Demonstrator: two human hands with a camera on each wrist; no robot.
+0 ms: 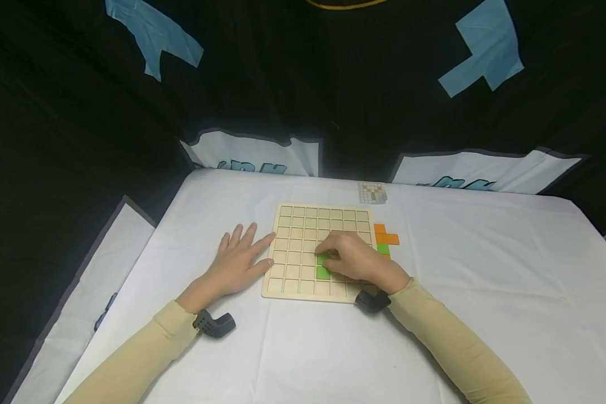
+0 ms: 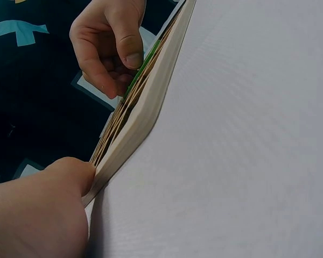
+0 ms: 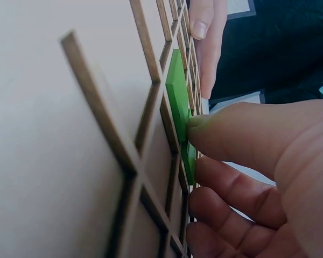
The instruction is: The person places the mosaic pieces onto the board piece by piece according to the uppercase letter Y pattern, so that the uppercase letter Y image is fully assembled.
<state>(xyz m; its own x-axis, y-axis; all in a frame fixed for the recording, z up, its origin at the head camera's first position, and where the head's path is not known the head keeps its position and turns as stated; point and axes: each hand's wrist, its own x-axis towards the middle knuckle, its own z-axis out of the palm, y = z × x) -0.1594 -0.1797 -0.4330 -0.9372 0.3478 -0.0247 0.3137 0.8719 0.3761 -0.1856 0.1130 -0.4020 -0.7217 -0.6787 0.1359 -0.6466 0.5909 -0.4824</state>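
Observation:
A wooden grid board (image 1: 293,259) lies on the white table. At its left edge rests my left hand (image 1: 234,266), fingers spread and straight, with the thumb and index finger touching the rim. Over the lower middle of the grid, my right hand (image 1: 350,257) pinches a green puzzle piece (image 1: 323,273) between thumb and curled fingers. In the right wrist view the thumb presses against the green piece (image 3: 177,99), which sits among the raised grid lines. The fingers partly hide it in the head view.
Orange pieces (image 1: 386,238) and another green piece (image 1: 383,248) lie against the board's right edge. A small printed card (image 1: 372,193) with a coloured grid lies behind the board. A black curtain (image 1: 363,112) with blue tape hangs beyond the table (image 1: 485,280).

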